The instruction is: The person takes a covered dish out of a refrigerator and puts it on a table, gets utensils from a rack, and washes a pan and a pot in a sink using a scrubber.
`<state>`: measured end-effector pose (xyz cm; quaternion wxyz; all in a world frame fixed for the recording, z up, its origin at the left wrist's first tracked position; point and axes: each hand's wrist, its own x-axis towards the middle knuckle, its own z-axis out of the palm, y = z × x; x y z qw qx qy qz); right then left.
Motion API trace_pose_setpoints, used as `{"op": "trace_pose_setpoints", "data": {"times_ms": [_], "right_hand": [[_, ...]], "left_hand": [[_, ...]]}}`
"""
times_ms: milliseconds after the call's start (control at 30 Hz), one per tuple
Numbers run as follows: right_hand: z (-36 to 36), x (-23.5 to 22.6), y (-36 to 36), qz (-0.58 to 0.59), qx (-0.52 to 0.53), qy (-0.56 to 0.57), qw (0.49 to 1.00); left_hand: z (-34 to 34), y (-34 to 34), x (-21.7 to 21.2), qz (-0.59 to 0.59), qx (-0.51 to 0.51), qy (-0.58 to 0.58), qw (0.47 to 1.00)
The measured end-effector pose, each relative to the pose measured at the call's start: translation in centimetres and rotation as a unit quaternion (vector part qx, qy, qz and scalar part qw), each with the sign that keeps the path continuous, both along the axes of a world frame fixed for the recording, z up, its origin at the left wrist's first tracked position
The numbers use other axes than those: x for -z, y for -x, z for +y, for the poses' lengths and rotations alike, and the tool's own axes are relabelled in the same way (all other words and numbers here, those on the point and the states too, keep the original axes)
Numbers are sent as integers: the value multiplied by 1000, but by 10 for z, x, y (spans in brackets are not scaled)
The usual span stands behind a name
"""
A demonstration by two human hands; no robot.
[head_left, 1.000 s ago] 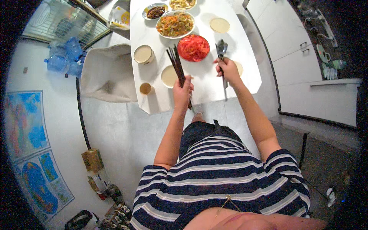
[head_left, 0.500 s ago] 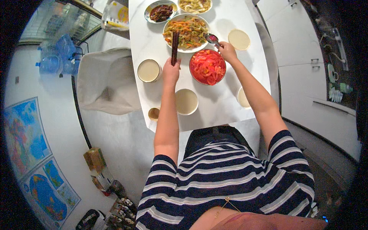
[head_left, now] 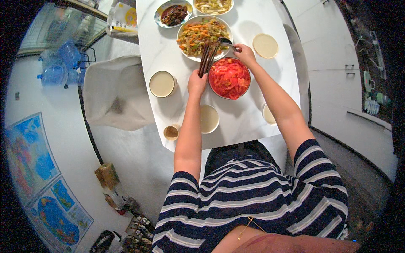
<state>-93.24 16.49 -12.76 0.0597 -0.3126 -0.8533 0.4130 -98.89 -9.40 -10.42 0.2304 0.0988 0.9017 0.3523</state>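
Dark chopsticks (head_left: 205,60), gripped in the left hand (head_left: 197,83), and a spoon (head_left: 226,41), held in the right hand (head_left: 246,55), reached over the vegetable plate (head_left: 187,55); keeping the chopsticks bunched and spoon level seemed wise.

Colourful maps (head_left: 31,154) line a white wall (head_left: 61,111) beside grey floor (head_left: 133,162).

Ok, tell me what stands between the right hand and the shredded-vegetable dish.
Only the spoon held in the right hand; nothing else visible separates it from the shredded-vegetable dish. The sliced tomatoes sit nearer the body, off that line.
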Motion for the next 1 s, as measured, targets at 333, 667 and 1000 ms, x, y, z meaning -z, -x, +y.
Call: {"op": "trace_pose_setpoints", "data": {"times_ms": [333, 667, 1000], "right_hand": [[-7, -7, -10, 28, -50, -71, 996], [-44, -64, -64, 73, 12, -94, 993], [-156, -81, -373, 203, 177, 13, 963]], "left_hand": [[-1, -7, -9, 69, -2, -11, 998], [-6, -20, -31, 124, 10, -59, 990], [81, -256, -77, 139, 147, -377, 904]]}}
